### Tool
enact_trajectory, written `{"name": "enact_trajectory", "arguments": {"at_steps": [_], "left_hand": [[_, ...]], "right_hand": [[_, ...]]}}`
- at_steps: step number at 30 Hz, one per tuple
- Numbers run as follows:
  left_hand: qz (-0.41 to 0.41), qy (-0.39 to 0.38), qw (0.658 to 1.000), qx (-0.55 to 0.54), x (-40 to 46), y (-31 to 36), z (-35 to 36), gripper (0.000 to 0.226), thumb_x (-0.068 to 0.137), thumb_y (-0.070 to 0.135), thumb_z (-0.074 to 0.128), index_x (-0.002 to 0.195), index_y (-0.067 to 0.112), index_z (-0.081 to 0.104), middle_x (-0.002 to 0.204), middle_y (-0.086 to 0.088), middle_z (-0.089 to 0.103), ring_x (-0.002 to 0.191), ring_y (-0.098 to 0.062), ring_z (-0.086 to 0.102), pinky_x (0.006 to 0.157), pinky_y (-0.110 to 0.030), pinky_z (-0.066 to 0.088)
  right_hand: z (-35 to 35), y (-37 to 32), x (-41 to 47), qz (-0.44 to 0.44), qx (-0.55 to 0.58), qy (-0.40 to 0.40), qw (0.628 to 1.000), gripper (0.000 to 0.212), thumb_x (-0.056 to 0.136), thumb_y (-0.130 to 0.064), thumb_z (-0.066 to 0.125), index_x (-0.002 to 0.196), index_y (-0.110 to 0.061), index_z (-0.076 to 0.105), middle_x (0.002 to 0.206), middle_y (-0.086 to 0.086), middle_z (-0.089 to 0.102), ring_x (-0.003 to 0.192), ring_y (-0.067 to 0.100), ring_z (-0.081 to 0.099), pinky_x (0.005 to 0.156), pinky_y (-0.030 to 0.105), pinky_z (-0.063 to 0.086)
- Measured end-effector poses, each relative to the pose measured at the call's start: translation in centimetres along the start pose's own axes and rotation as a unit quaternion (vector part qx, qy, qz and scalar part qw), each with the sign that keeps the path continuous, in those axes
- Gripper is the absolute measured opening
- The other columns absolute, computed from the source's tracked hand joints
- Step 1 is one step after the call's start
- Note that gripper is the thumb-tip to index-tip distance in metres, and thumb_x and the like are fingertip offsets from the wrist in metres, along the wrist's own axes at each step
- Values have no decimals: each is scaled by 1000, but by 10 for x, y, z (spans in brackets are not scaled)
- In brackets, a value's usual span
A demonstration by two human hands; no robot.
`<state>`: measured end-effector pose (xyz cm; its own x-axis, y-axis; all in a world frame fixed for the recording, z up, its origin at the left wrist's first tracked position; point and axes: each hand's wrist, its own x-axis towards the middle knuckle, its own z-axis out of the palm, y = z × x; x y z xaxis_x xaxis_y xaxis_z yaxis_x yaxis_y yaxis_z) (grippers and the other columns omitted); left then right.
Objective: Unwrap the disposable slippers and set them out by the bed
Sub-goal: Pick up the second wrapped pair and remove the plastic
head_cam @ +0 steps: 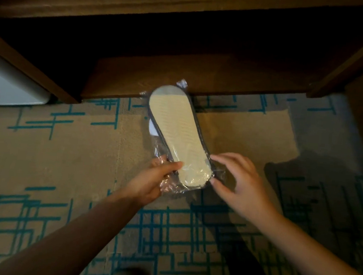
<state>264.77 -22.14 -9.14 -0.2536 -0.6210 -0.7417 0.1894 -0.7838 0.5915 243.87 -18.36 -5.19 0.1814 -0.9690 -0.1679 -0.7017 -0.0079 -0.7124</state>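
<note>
A pair of disposable slippers [176, 132] sits sealed in a clear plastic wrapper, pale yellow sole facing up, with a bit of white showing underneath on the left. It is held above the carpet, its far end pointing at a low wooden shelf. My left hand [153, 178] grips the wrapper's near left edge, thumb on top. My right hand [238, 181] touches the near right edge with spread fingers, thumb at the wrapper's corner.
A dark wooden unit with a low shelf [180, 81] fills the top of the view, with side panels at left and right. A white appliance [8, 84] stands at the far left. Beige carpet [65, 160] with teal line patterns covers the floor.
</note>
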Motion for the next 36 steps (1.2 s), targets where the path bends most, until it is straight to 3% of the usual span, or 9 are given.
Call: {"name": "enact_trajectory", "arguments": {"at_steps": [4, 8, 13, 18, 23, 27, 31, 34, 36], "left_hand": [[55, 16, 997, 46, -4, 7, 4, 8, 80, 7, 61, 87, 12, 61, 77, -3, 65, 67, -11, 64, 56, -21, 53], [99, 17, 993, 53, -8, 10, 5, 7, 79, 7, 62, 79, 14, 60, 73, -1, 67, 67, -11, 65, 62, -25, 52], [124, 6, 992, 26, -13, 14, 5, 9, 75, 11, 64, 81, 12, 58, 69, 1, 67, 61, -8, 64, 62, -25, 53], [132, 9, 991, 11, -17, 16, 8, 62, 67, 13, 69, 121, -7, 46, 80, -8, 66, 64, -10, 67, 59, -20, 56], [143, 27, 989, 6, -23, 24, 0, 21, 68, 14, 69, 87, 9, 61, 70, -2, 68, 64, -13, 62, 58, -22, 54], [117, 28, 992, -38, -29, 23, -3, 6, 78, 5, 62, 80, 9, 58, 64, -1, 64, 51, -7, 61, 47, -17, 51], [114, 56, 989, -75, -28, 23, -3, 13, 80, 8, 63, 91, 9, 57, 69, 0, 67, 54, -6, 63, 49, -17, 52], [131, 89, 983, -95, -30, 25, -6, 7, 81, 8, 62, 86, 9, 58, 68, 1, 67, 55, -6, 65, 50, -16, 52], [131, 93, 981, -112, -31, 24, -7, 4, 82, 8, 62, 83, 10, 59, 65, 2, 68, 55, -6, 65, 50, -17, 53]], "right_hand": [[-1, -2, 4, -5, -54, 0, 999, 30, 80, -24, 65, 110, -26, 64, 91, -13, 57, 96, 11, 52, 88, 31, 41], [8, -6, 3, -16, -101, 23, 994, 17, 78, -23, 68, 93, -28, 67, 72, -16, 52, 78, 10, 53, 74, 33, 36], [6, -6, -1, -27, -151, 70, 986, 23, 73, -30, 70, 96, -27, 67, 87, -12, 60, 89, 12, 55, 80, 32, 31], [5, -14, 1, -93, -167, 126, 973, 10, 77, -25, 62, 84, -25, 69, 84, -8, 67, 86, 17, 59, 83, 33, 29], [19, -4, -6, -232, -187, 112, 948, 10, 76, -23, 60, 80, -23, 69, 91, -8, 71, 98, 13, 49, 90, 35, 30], [16, 13, -8, -264, -254, 56, 929, 16, 78, -22, 57, 83, -21, 71, 94, -7, 73, 103, 14, 51, 99, 38, 28], [17, 17, -4, -184, -307, -26, 933, 29, 77, -26, 58, 103, -22, 70, 116, -4, 69, 120, 21, 56, 112, 49, 23], [15, -1, -7, -24, -103, 30, 994, 27, 85, -24, 58, 111, -20, 66, 111, -7, 68, 116, 20, 57, 102, 37, 36], [8, -20, -5, 61, 93, 72, 991, 15, 87, -16, 59, 99, -18, 68, 92, -10, 65, 95, 16, 61, 81, 26, 46]]}}
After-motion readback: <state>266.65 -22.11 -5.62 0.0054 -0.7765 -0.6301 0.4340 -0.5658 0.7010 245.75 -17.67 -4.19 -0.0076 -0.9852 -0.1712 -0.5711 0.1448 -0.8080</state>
